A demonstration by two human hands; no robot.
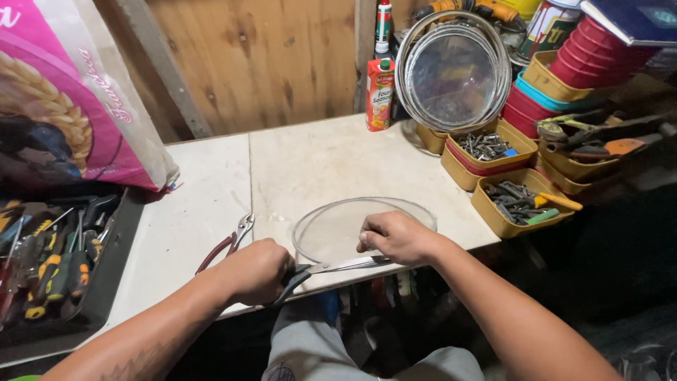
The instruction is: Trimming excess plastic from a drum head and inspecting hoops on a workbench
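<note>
— Close up, what do the hands hold?

— Left hand [257, 271] is clenched round the dark handles of tin snips [321, 269], blades pointing right along the near table [331, 159] edge. Right hand [396, 236] has its fingers curled shut, pinching the near rim of a round wire-mesh sieve disc [338, 226] lying flat on the tabletop.

— And doing it well?

— Probably keeping the rim pressed flat, fingers clear of the blades, and cutting in short bites.

— Farther off?

— Red-handled pliers [227, 243] lie left of the disc; beyond, yellow trays of screws [486, 148], stacked round sieves [453, 70] and a juice carton [379, 95] against the wooden wall.
</note>
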